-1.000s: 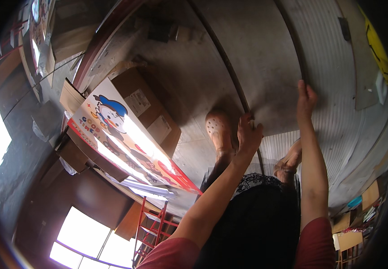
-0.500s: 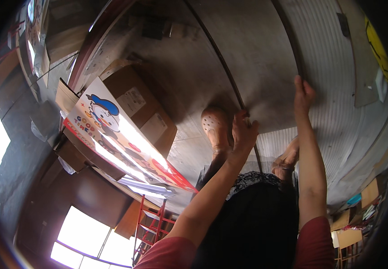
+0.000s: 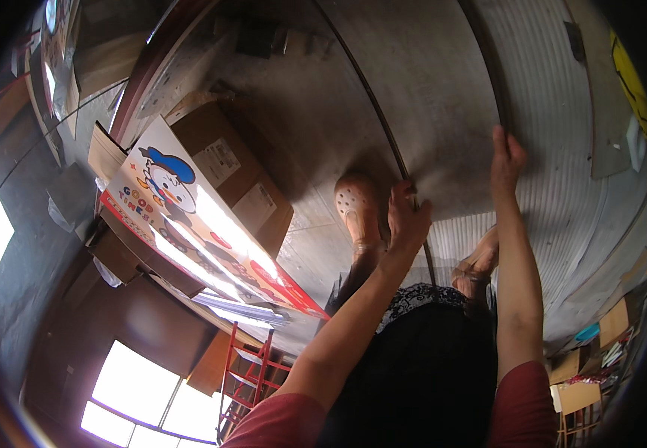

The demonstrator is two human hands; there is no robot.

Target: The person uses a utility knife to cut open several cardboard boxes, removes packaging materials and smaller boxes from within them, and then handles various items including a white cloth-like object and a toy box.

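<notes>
A long, flat grey sheet [image 3: 454, 175] stretches away from me between two dark strips. My left hand [image 3: 408, 216] is at its left edge, fingers curled in beside the left dark strip [image 3: 372, 93]. Further out, my right hand [image 3: 508, 160] is closed at the sheet's right edge, thumb pointing away, where the right dark strip [image 3: 488, 56] meets it. The sheet's near edge runs between the two hands. Beneath lies a pale ribbed surface [image 3: 544, 190]. What my fingertips press on is partly hidden.
A brown carton [image 3: 223, 160] and a glossy panel printed with a cartoon duck [image 3: 181, 213] stand at left. My tan clog [image 3: 355, 198] is beside my left hand. A red ladder [image 3: 252, 366] stands lower left, cardboard [image 3: 581, 396] lower right, and something yellow [image 3: 632, 86] far right.
The view has shifted slightly, so the printed panel and ladder appear a little further left. Both hands keep nearly the same place and grip.
</notes>
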